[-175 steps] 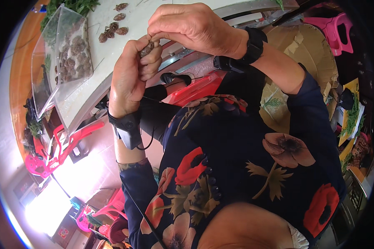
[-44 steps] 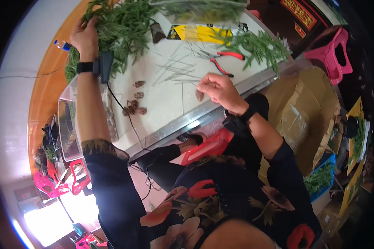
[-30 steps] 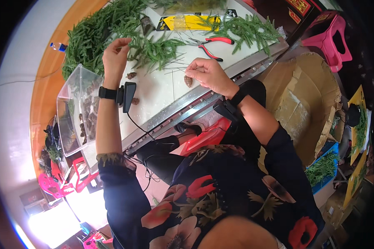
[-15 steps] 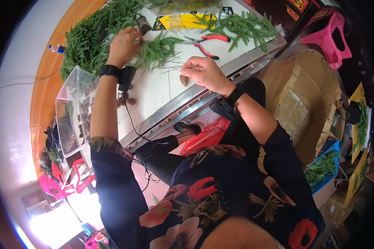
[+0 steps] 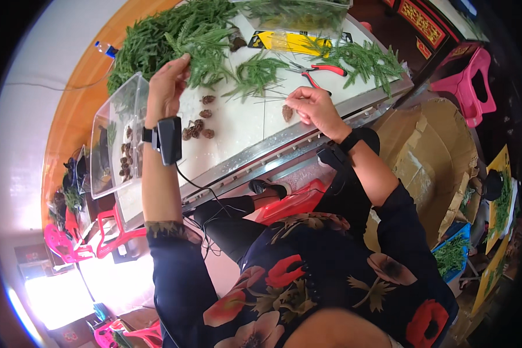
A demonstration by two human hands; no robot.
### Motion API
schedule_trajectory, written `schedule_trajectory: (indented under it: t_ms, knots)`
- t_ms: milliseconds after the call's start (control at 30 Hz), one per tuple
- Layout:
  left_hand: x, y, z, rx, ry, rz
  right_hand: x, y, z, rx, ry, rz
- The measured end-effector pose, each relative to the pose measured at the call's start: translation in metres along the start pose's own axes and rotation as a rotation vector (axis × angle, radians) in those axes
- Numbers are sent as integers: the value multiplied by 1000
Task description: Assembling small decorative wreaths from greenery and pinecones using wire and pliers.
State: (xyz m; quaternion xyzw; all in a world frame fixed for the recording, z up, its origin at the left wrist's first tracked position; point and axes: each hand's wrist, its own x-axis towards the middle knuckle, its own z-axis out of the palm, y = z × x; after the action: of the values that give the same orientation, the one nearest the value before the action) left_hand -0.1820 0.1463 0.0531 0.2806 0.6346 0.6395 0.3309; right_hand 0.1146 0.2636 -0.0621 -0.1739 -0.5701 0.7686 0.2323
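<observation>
My right hand (image 5: 318, 110) pinches a small brown pine cone (image 5: 287, 113) near the table's front edge, and thin dark wires run leftward by its fingertips. At the left, my left hand (image 5: 169, 82) has its fingers closed at the end of a green artificial pine sprig (image 5: 202, 45), beside the big heap of greenery (image 5: 142, 43). Between the hands lies another pine sprig (image 5: 258, 74) with its stems toward my right hand. Several loose pine cones (image 5: 198, 125) rest on the white table (image 5: 238, 124) below my left hand.
Red-handled pliers (image 5: 313, 72) lie beyond my right hand, near a yellow package (image 5: 293, 43) and more sprigs (image 5: 368, 62). A clear plastic bin (image 5: 101, 153) with pine cones stands at the left. A large torn cardboard box (image 5: 435, 156) and a pink stool (image 5: 467, 87) are at the right.
My left hand has moved left, away from the middle sprig, and a sprig now shows at its fingertips. The right hand keeps its pine cone. The whole view has shifted.
</observation>
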Motion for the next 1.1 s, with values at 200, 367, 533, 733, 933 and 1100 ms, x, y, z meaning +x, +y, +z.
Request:
schedule_trajectory:
  t_ms: [200,367,533,733,933,1100]
  knots:
    - [-70,-2,24,-144,113,-32,-8,-30,17,64,51,-94]
    - [-101,-14,19,-81,172,4,-16,-81,70,-147,2,-260]
    - [-129,-25,45,77,164,123,-9,-77,93,-185,-179,43]
    - [-160,-27,38,-103,167,199,-3,-51,85,96,-199,155]
    - [-167,-45,38,268,63,430,0,-34,68,448,-460,261]
    - [-162,-58,34,553,150,558,-8,-38,71,649,-420,438]
